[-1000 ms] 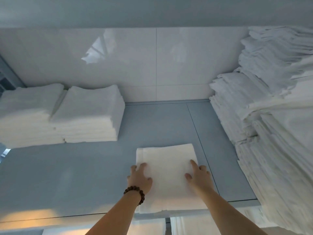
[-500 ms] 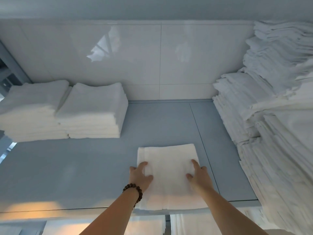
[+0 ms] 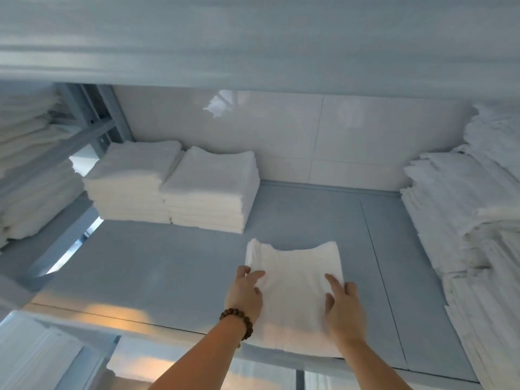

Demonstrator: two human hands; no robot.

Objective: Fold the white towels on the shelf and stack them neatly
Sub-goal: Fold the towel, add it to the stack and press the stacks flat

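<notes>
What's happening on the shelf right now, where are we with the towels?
A person is handling one folded towel at the front of the grey shelf. The left hand, with a bead bracelet on its wrist, grips the towel's left edge, and the right hand holds its right side. The towel's far corners curl upward. Two neat stacks sit at the back left, and a tall, looser pile fills the right side.
</notes>
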